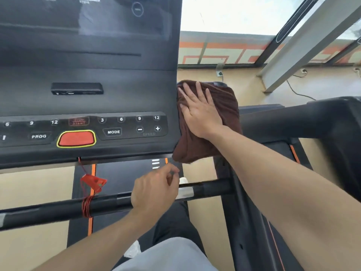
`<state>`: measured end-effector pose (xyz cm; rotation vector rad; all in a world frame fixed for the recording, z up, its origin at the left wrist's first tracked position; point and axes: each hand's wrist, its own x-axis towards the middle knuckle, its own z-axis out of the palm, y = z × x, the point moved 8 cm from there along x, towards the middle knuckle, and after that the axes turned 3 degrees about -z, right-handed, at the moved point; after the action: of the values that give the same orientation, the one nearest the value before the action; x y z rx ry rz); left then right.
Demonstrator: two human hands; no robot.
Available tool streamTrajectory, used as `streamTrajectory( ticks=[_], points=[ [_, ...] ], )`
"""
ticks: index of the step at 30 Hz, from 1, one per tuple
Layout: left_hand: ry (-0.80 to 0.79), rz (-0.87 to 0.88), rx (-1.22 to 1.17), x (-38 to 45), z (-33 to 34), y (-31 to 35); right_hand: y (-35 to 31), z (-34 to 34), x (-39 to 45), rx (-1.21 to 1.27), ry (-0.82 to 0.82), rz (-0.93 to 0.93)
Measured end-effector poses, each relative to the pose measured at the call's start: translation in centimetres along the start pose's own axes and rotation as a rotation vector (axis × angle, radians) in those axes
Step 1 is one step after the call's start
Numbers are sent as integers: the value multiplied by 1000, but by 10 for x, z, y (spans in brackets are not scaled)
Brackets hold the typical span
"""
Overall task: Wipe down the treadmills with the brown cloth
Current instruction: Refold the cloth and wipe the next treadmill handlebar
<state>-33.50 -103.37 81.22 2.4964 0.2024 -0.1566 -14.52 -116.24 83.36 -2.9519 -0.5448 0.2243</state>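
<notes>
The black treadmill console [88,94] fills the upper left, with a row of buttons and a red stop button [76,138]. A brown cloth [220,141] is draped over the console's right edge. My right hand [199,112] lies flat on the cloth with straight fingers, pressing it against that edge. Lower down, my left hand [154,189] hovers over the black front handlebar [58,209] with loosely curled fingers and holds nothing.
A red safety clip [93,181] hangs on a cord wound round the handlebar. A second treadmill's black arm [312,116] stands at the right. Beyond it are a window, a grey beam [304,45] and a wall socket with cable. The belt lies below.
</notes>
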Motion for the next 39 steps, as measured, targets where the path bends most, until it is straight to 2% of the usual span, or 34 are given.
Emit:
streamTrajectory(
  ticks=[7, 13, 16, 19, 22, 25, 29, 31, 34, 39],
  points=[
    [57, 1, -85, -2, -4, -2, -1, -5, 30, 49, 24, 62],
    [168, 92, -260, -16, -19, -3, -19, 0, -41, 263, 95, 27],
    [159, 134, -381, -30, -21, -9, -22, 4, -87, 384, 172, 68],
    [97, 74, -496, -64, -18, -20, -25, 10, -130, 530, 169, 190],
    [-34, 17, -574, -111, -9, -28, -37, 17, -169, 734, 151, 246],
    [-86, -22, -650, -144, -7, -40, -60, 34, -208, 864, 118, 289],
    [-113, -122, -704, -168, -4, -58, -99, 37, -259, 1162, 292, 336],
    [-160, -164, -706, -177, 0, -64, -120, 42, -287, 1251, 302, 395],
    [-245, -143, -705, -191, 7, -65, -147, 52, -328, 1371, 253, 477],
    [-328, -106, -668, -215, 21, -56, -144, 68, -374, 1522, 201, 675]
  ],
)
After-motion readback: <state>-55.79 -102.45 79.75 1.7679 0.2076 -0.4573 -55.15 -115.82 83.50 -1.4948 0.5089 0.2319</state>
